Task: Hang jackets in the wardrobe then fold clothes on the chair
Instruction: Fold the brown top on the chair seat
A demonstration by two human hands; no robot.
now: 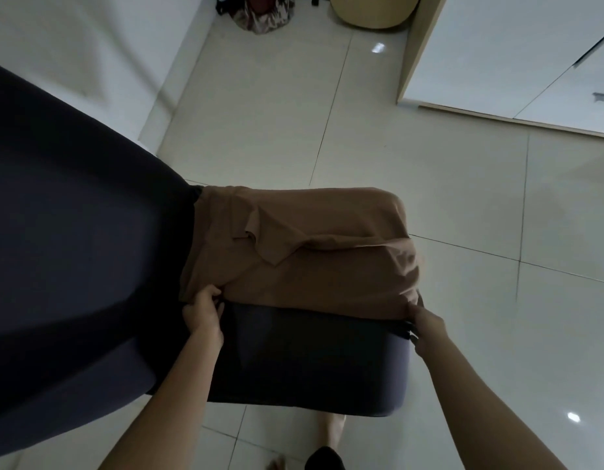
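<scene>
Left hand (205,313) and right hand (426,329) each pinch the hem of the brown collared shirt (310,266) spread across the chair (310,361), seemingly to pull it taut for folding.

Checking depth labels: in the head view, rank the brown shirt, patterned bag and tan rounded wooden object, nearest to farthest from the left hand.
1. brown shirt, gripped by the left hand.
2. patterned bag, far floor ahead.
3. tan rounded wooden object, farther right.
</scene>
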